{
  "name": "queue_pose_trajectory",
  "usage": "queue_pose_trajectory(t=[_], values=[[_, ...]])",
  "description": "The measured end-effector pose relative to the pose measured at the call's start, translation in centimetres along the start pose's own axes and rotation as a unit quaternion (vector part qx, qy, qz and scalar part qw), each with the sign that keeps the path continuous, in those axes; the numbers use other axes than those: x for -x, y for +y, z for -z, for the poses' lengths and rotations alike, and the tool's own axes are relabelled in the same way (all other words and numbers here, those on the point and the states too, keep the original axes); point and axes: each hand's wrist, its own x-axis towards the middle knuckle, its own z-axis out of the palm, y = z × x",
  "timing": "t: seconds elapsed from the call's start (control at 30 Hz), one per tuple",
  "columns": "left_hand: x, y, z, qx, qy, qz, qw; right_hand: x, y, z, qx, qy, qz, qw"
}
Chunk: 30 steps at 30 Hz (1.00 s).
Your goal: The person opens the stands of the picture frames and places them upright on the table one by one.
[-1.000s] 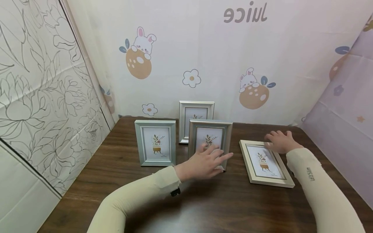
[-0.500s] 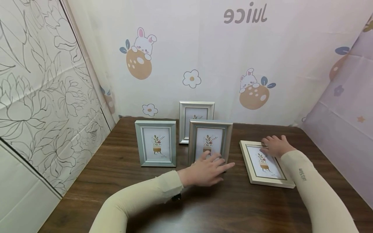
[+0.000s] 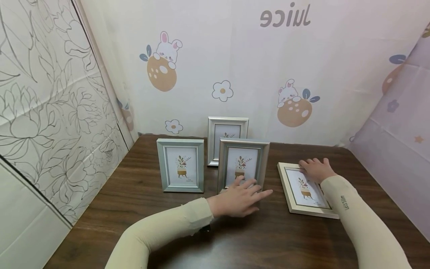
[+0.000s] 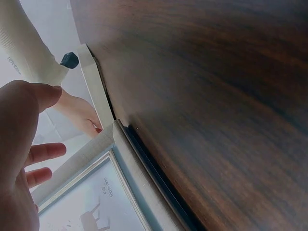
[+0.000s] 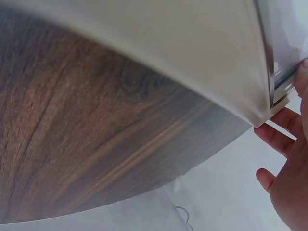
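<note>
In the head view my right hand (image 3: 316, 170) grips the far edge of a cream picture frame (image 3: 314, 211) lying face up on the right. The right wrist view shows its thumb (image 5: 302, 77) over the front and fingers (image 5: 284, 130) at the outer edge near a corner. My left hand (image 3: 236, 197), fingers spread and relaxed, hovers before the lower part of a pewter-coloured picture frame (image 3: 263, 160) standing upright. Fingers and thumb stay apart from that frame (image 4: 139, 192) in the left wrist view.
A pale green picture frame (image 3: 161, 166) stands at left. Behind the pewter one, a silver picture frame (image 3: 211, 142) is partly hidden. All are on a dark wooden table (image 3: 134, 201), with a printed curtain (image 3: 235, 56) at its back edge.
My right hand has moved left and inward onto the cream frame's far edge and taken hold of it. The left hand has drifted slightly down and right. The standing frames stay put.
</note>
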Motion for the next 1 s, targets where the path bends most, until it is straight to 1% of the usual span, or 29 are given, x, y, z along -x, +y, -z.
queue_pose_trajectory(t=[0.2,0.4,0.5,0.63,0.8,0.9,1.0], values=[[0.0,-0.1,0.3,0.002,0.010,0.003,0.9999,0.2,0.4,-0.3,0.017,0.007,0.009,1.000],[0.0,-0.7,0.7,-0.010,0.028,0.011,0.9995,0.5,0.7,0.2,-0.003,0.002,0.009,1.000],[0.0,-1.0,0.9,-0.006,0.033,0.016,0.9993,0.7,0.8,0.7,-0.010,-0.001,0.008,1.000],[-0.1,-1.4,1.2,0.005,0.029,0.024,0.9993,1.1,1.0,1.2,-0.022,-0.002,0.003,1.000],[-0.4,-2.0,1.9,0.009,0.023,0.041,0.9989,1.7,1.5,1.7,-0.030,0.012,0.005,0.999],[-0.6,-2.6,2.1,0.003,0.038,0.050,0.9980,2.1,1.6,2.0,-0.033,0.026,0.010,0.999],[-0.8,-3.3,2.4,-0.010,0.061,0.056,0.9965,2.5,1.6,2.2,-0.035,0.044,0.014,0.998]])
